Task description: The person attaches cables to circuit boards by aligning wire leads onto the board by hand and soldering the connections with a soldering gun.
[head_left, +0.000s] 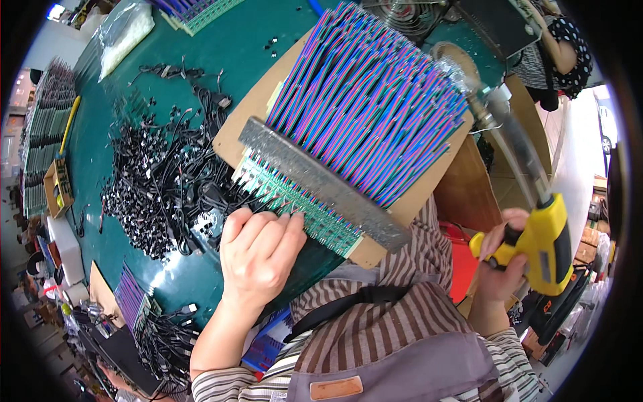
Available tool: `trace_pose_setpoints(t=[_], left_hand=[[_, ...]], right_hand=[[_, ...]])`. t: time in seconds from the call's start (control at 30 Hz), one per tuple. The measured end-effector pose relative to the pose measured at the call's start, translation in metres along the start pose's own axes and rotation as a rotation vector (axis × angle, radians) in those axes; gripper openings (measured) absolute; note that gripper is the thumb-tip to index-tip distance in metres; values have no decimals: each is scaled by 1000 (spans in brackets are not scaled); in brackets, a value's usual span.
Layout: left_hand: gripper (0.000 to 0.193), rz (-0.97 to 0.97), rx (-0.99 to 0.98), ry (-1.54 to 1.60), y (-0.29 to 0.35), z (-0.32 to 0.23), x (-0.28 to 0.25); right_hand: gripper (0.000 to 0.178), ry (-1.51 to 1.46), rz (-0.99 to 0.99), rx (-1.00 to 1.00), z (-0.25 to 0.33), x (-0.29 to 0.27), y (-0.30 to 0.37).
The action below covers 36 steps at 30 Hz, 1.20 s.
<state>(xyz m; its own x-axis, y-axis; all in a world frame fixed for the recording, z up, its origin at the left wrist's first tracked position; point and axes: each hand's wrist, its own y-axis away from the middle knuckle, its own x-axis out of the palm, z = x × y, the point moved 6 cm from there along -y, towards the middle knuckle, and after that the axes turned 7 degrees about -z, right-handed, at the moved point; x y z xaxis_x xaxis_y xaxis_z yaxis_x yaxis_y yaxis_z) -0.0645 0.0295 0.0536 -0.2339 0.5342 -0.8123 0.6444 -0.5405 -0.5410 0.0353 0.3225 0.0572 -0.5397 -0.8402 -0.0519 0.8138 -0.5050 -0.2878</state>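
My left hand point(260, 251) is closed, fingertips pressed together at the near edge of a row of small green circuit boards point(335, 231). Thin dark and red wires show beside those fingertips, but whatever is pinched is hidden. A dark metal bar point(321, 181) lies across the row. Beyond it fan out many blue, pink and black ribbon wires point(368, 100), all on a brown board point(234, 130). Off to the right, my right hand point(499, 264) grips a yellow-and-black pistol-shaped soldering gun point(550, 248), whose long metal front points up and away from me.
A heap of black cables and small connectors point(157, 177) covers the left of the green table point(248, 53). A clear bag of white pieces point(126, 33) lies at the far left. Bundled wired boards point(137, 298) sit near left. Another person point(559, 50) is at the far right.
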Motion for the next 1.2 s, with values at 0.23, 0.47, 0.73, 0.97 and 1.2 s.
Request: trace_pose_setpoints(t=[0.23,0.47,0.73,0.97,1.2], left_hand=[[26,-4,-20,22,-1,-3,-1],[25,70,-34,49,-4,7,-6],[31,86,84,36,2,3,-1],[31,9,37,65,7,7,2],[27,6,42,57,8,4,3]], right_hand=[[18,452,-148,-69,-79,-44,-64],[41,168,-117,-123,-59,-38,-32],[56,34,224,199,-25,-13,39],[25,233,493,57,-40,12,67],[19,345,511,-24,-29,25,64]])
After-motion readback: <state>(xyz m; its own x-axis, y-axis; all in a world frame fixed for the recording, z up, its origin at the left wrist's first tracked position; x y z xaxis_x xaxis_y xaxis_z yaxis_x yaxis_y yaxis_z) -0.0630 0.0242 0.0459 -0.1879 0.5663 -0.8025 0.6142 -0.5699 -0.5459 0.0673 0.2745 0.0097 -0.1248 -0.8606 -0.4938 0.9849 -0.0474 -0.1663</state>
